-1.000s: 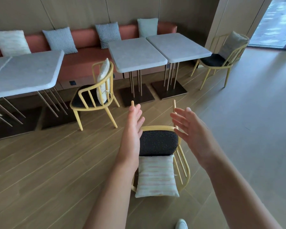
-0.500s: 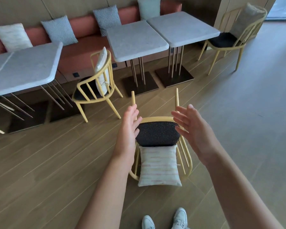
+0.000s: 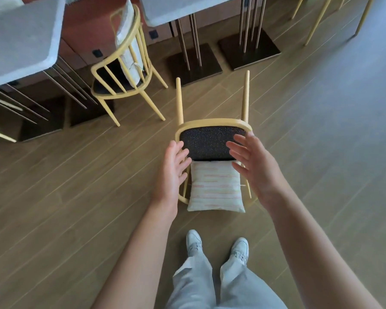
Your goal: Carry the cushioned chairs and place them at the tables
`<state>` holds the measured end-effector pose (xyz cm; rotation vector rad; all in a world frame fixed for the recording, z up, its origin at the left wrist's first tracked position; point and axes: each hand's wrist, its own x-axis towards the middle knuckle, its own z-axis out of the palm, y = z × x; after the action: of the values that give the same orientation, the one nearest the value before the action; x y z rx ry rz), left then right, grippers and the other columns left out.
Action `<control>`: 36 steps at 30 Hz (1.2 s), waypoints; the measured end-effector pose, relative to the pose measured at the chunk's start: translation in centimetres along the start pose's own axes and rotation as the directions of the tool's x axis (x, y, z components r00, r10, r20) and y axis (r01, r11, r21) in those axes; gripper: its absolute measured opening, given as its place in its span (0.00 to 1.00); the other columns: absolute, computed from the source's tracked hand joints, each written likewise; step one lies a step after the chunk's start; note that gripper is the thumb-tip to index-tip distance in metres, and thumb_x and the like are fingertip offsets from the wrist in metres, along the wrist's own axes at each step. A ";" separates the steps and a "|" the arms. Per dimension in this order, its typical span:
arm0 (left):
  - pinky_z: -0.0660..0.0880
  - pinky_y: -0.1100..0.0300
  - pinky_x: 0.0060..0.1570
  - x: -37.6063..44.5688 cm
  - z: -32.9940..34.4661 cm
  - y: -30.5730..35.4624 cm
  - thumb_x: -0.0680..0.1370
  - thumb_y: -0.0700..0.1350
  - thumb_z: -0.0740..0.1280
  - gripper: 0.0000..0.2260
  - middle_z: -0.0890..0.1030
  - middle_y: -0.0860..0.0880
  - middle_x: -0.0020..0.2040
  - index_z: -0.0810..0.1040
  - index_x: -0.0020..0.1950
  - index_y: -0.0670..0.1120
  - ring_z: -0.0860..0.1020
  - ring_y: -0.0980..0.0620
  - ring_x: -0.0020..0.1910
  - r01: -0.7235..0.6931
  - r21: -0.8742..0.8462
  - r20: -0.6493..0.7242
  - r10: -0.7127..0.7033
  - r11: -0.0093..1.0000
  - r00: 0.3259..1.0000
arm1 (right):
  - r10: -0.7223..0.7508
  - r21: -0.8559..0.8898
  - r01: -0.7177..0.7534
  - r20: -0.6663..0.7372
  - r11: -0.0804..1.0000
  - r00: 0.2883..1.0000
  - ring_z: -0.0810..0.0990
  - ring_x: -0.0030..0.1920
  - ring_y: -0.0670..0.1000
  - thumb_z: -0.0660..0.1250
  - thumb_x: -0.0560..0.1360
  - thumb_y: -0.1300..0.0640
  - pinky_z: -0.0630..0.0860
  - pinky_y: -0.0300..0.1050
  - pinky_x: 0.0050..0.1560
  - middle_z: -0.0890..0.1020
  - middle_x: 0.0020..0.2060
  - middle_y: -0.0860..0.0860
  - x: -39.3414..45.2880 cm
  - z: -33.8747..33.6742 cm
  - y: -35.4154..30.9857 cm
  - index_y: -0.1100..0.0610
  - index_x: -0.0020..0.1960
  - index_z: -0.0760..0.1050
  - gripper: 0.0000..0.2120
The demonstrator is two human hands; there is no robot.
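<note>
Seen from the head camera, both bare forearms reach forward and down over a yellow chair (image 3: 212,123) standing on the wooden plank floor (image 3: 65,186). The left hand (image 3: 172,170) is spread wide, palm turned inward, its fingertips near the left rim of the seat; it grips nothing. The right hand (image 3: 254,166) is likewise spread, palm facing left, fingers fanned over the right side of the seat, and holds nothing; whether either hand touches the frame cannot be told.

The chair has a thin rounded frame, painted yellow, with slim spindles in its curved back. Its seat pad (image 3: 207,141) is dark and speckled, roughly rectangular with rounded corners. A pale square cushion (image 3: 215,188) with faint pink stripes leans against the back, soft and slightly puffed. Two front legs point away from the person toward the dark flat bases of the tables.

A second yellow chair (image 3: 123,70) of the same make stands to the upper left, beside a grey stone-like tabletop (image 3: 20,34) with rounded corners on thin metal rods. Another grey tabletop (image 3: 176,7) is cut off by the top edge. Legs of a third chair (image 3: 316,21) show at the upper right, the rest out of frame. The near chair's rear legs are hidden under its cushion. Below are light trousers (image 3: 210,284) and white shoes (image 3: 194,241).
</note>
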<state>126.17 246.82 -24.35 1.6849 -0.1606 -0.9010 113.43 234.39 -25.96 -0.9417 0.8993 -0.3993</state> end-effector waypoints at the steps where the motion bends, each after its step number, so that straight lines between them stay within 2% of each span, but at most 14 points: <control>1: 0.67 0.48 0.72 0.6 0.2 -0.6 0.84 0.62 0.50 0.23 0.77 0.54 0.70 0.71 0.74 0.56 0.77 0.60 0.63 0.023 -0.002 -0.002 -0.023 1.000 1.000 | 0.015 0.000 -0.015 -0.012 1.000 1.000 0.76 0.66 0.45 0.62 0.66 0.30 0.71 0.50 0.70 0.81 0.63 0.46 0.5 -0.2 0.6 0.46 0.66 0.74 0.33; 4: 0.69 0.49 0.71 2.7 0.8 -2.8 0.84 0.62 0.51 0.22 0.78 0.54 0.69 0.71 0.74 0.56 0.78 0.59 0.62 0.094 0.005 0.003 -0.094 0.996 0.996 | 0.058 0.005 -0.057 -0.062 0.998 0.996 0.76 0.65 0.44 0.64 0.60 0.28 0.72 0.48 0.68 0.81 0.63 0.45 2.0 -1.0 2.5 0.49 0.70 0.72 0.43; 7: 0.69 0.49 0.69 4.9 1.2 -5.1 0.84 0.62 0.52 0.22 0.78 0.54 0.68 0.72 0.73 0.56 0.79 0.59 0.61 0.145 0.025 0.012 -0.145 0.989 0.989 | 0.104 -0.002 -0.105 -0.108 0.995 0.989 0.76 0.66 0.45 0.63 0.62 0.28 0.71 0.48 0.68 0.80 0.64 0.45 4.0 -1.8 5.1 0.51 0.73 0.70 0.45; 13: 0.68 0.47 0.71 8.5 2.4 -9.4 0.84 0.62 0.52 0.23 0.78 0.51 0.69 0.72 0.73 0.54 0.79 0.56 0.61 0.232 0.041 0.038 -0.233 0.972 0.972 | 0.158 0.008 -0.160 -0.200 0.987 0.967 0.76 0.66 0.47 0.60 0.75 0.34 0.69 0.50 0.71 0.80 0.65 0.47 6.7 -3.0 10.9 0.52 0.73 0.71 0.32; 16: 0.69 0.47 0.70 10.4 2.7 -12.0 0.84 0.62 0.50 0.24 0.78 0.51 0.69 0.72 0.73 0.54 0.79 0.56 0.61 0.261 0.044 0.044 -0.263 0.964 0.964 | 0.192 0.034 -0.189 -0.241 0.981 0.951 0.76 0.66 0.48 0.59 0.82 0.41 0.69 0.52 0.71 0.81 0.63 0.47 8.2 -3.6 14.2 0.52 0.72 0.72 0.24; 21: 0.69 0.47 0.70 13.9 2.4 -17.3 0.84 0.61 0.50 0.24 0.77 0.50 0.70 0.71 0.74 0.52 0.78 0.53 0.63 0.325 0.054 0.037 -0.327 0.944 0.944 | 0.234 0.048 -0.230 -0.293 0.972 0.927 0.77 0.65 0.48 0.58 0.83 0.44 0.71 0.52 0.70 0.81 0.63 0.49 11.3 -4.3 20.2 0.52 0.72 0.73 0.22; 28: 0.70 0.48 0.68 19.1 1.4 -24.1 0.85 0.62 0.50 0.25 0.76 0.50 0.69 0.70 0.75 0.52 0.77 0.50 0.65 0.355 0.094 0.028 -0.359 0.930 0.933 | 0.275 0.027 -0.280 -0.306 0.960 0.911 0.78 0.64 0.46 0.58 0.82 0.41 0.71 0.50 0.68 0.82 0.61 0.46 15.5 -5.4 27.1 0.52 0.70 0.74 0.22; 34: 0.68 0.50 0.66 23.1 1.3 -30.5 0.85 0.62 0.49 0.26 0.77 0.49 0.68 0.72 0.73 0.50 0.76 0.48 0.66 0.423 0.097 0.029 -0.427 0.901 0.904 | 0.307 -0.019 -0.331 -0.322 0.943 0.895 0.78 0.61 0.42 0.58 0.82 0.42 0.71 0.48 0.66 0.82 0.60 0.45 18.7 -6.7 32.6 0.49 0.65 0.75 0.18; 36: 0.67 0.48 0.68 24.1 1.3 -32.9 0.84 0.63 0.47 0.27 0.78 0.48 0.67 0.73 0.72 0.50 0.76 0.48 0.66 0.443 0.097 0.032 -0.447 0.891 0.894 | 0.308 -0.042 -0.338 -0.321 0.940 0.896 0.78 0.60 0.41 0.58 0.82 0.42 0.71 0.46 0.65 0.82 0.59 0.45 19.6 -7.1 34.4 0.47 0.61 0.76 0.14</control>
<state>130.81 243.65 -64.75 1.8145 0.1637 -1.2971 116.66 237.01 -66.01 -0.8082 1.3531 -0.2197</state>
